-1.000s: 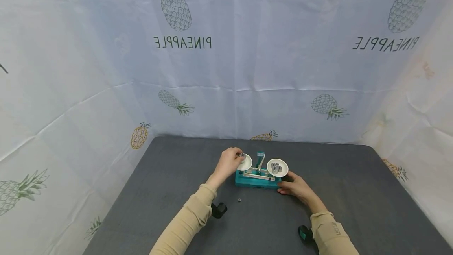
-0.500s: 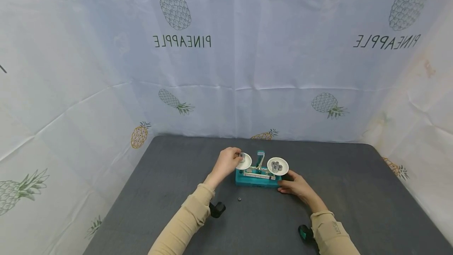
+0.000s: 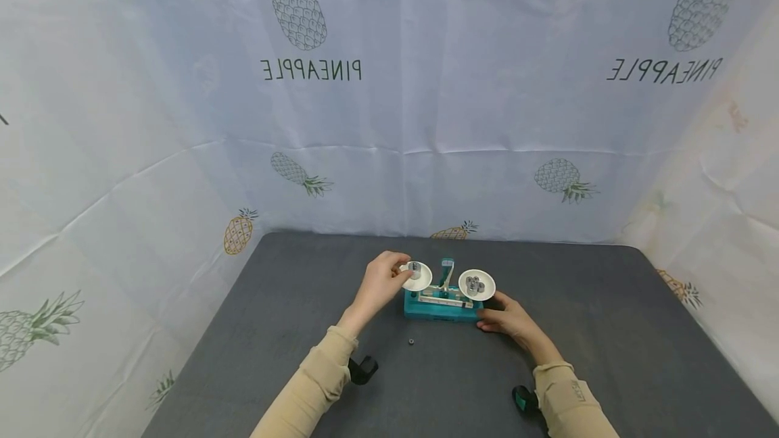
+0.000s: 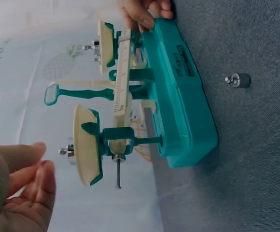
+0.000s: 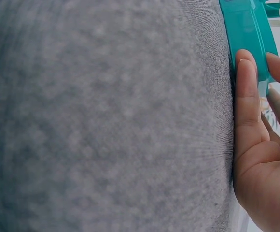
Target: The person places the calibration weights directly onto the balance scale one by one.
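A teal balance scale (image 3: pixel 435 312) with two white pans stands on the table. On its left pan (image 3: pixel 424 283) sits a metal weight (image 4: pixel 71 154). My left hand (image 3: pixel 379 284) is beside that pan; in the left wrist view its thumb and fingers are apart from the weight. Several metal weights (image 3: pixel 474 284) stand together in the right pan (image 3: pixel 491 287). My right hand (image 3: pixel 514 324) grips the right end of the scale's base, with fingers on both sides of it in the right wrist view. A small metal weight (image 4: pixel 239 80) stands upright on the table in front of the base.
The dark grey table (image 3: pixel 292 330) extends around the scale. A white cloth with pineapple prints (image 3: pixel 389 113) hangs behind and at the sides. Black straps are at both wrists, one below the left sleeve (image 3: pixel 363 370).
My left hand has let go of the weight in the left pan and drawn back slightly to the left. The right hand has stayed at the base.
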The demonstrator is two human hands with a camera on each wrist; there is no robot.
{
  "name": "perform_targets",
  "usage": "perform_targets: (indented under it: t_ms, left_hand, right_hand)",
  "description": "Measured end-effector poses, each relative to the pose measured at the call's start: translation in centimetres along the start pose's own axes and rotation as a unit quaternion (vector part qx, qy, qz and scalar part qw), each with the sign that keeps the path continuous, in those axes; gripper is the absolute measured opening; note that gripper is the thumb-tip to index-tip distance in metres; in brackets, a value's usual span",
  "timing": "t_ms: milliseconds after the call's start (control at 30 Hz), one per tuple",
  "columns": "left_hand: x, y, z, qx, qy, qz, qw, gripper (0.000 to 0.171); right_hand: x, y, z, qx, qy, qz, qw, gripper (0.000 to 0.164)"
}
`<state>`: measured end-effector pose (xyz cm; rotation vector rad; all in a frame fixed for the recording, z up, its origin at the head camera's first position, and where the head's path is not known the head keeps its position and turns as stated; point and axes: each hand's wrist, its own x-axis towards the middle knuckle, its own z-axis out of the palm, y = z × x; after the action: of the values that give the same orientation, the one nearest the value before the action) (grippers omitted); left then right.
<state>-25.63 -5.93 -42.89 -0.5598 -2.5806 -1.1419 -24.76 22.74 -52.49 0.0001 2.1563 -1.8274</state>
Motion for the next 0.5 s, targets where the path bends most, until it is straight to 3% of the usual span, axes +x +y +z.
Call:
perform_targets:
  t_ms: [233,500]
  left_hand:
    - [-1.2,-0.9,-0.2,-0.051,0.03,0.022,0.998,0.015]
    - [-2.9,-2.2,0.4,-0.131,0.016,0.019,0.9911,0.009]
  right_hand:
    - [0.1,0.0,0.0,-0.001,0.001,0.001,1.0,0.074]
    - [-0.1,-0.1,0.1,0.001,-0.001,0.001,1.0,0.074]
